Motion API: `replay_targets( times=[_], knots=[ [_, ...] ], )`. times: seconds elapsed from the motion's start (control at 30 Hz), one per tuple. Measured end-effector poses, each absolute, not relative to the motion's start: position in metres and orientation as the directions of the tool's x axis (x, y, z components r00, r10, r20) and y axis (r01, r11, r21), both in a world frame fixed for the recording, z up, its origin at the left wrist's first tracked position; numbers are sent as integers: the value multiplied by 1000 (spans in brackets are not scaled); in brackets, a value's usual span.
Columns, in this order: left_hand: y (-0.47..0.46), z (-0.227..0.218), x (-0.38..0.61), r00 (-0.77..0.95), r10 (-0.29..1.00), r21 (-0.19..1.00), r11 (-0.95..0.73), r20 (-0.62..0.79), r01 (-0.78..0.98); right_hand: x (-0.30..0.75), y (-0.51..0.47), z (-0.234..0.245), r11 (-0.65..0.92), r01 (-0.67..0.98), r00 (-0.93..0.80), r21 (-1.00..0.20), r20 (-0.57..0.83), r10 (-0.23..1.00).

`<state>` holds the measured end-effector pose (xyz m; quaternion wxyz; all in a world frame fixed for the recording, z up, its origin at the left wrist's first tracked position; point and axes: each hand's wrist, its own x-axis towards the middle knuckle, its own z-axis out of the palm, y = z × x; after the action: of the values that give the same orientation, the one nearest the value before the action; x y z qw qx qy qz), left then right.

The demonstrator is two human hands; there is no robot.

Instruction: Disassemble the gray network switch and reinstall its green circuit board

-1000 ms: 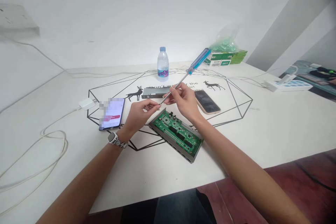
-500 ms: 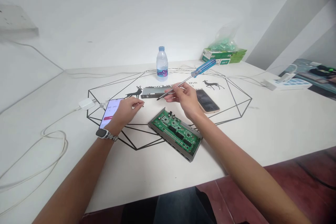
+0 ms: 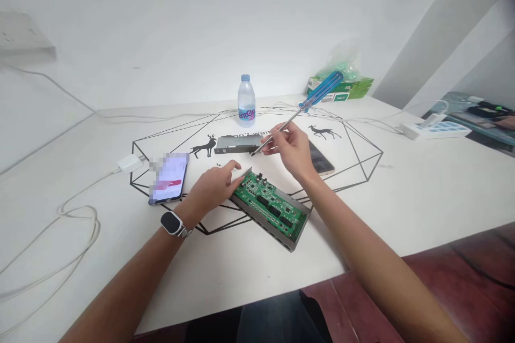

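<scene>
My right hand [image 3: 293, 153] is closed around the shaft of a screwdriver [image 3: 322, 91] with a clear blue handle. The handle points up and right, and the dark tip slants down to the left, above the table. In front of me lies a green circuit board [image 3: 273, 201] in a shallow grey metal case [image 3: 263, 220], turned at an angle. My left hand [image 3: 219, 185] is at the case's left corner, thumb and index finger apart; whether they touch it I cannot tell. Behind it lies a grey metal cover [image 3: 237, 144], partly hidden by my right hand.
A lit phone [image 3: 169, 177] lies left of my left hand, and another phone [image 3: 321, 158] is behind my right wrist. A water bottle [image 3: 247, 102] stands near the wall. Green boxes [image 3: 341, 88], a power strip [image 3: 436, 127] and a white cable [image 3: 86, 241] lie farther out.
My left hand has moved right, from beside the lit phone to the case's left corner, its fingers spreading. My right hand has shifted slightly right with the screwdriver, whose handle is now higher.
</scene>
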<state>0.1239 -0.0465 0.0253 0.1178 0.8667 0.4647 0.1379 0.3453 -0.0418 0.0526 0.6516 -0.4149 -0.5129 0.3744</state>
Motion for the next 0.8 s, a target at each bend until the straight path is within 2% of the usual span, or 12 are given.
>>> replay_targets(
  times=[0.17,0.27,0.33,0.4,0.47,0.5,0.53,0.6,0.63,0.7,0.8],
  knots=[
    [-54,34,126,572,819,174,-571,49,802,345,-41,52,376,-63,194,-925,358,913],
    [-76,40,121,476,879,88,-473,-12,876,347,-41,54,369,-60,208,-928,350,913],
    [-102,40,117,403,914,97,-396,-58,913,348,-42,56,364,-53,220,-930,344,913],
    [-131,36,113,416,905,184,-395,-90,900,347,-44,58,365,-48,220,-930,346,912],
    [-159,30,114,533,846,234,-516,-8,824,345,-46,60,369,-38,208,-929,354,912],
    [-170,28,115,627,777,228,-620,47,751,344,-47,60,372,-28,202,-928,359,911],
    [-179,26,118,731,674,207,-734,108,647,344,-48,60,374,-12,195,-927,364,911],
    [-187,27,124,835,508,137,-861,211,490,343,-49,60,373,24,183,-928,371,911],
    [-187,31,125,854,453,100,-891,257,443,344,-49,59,372,38,180,-928,372,911],
    [-176,40,122,836,435,48,-894,335,446,346,-47,58,364,52,181,-930,367,912],
    [-146,52,103,873,383,-16,-914,303,406,349,-44,57,347,46,187,-937,349,918]
  ],
)
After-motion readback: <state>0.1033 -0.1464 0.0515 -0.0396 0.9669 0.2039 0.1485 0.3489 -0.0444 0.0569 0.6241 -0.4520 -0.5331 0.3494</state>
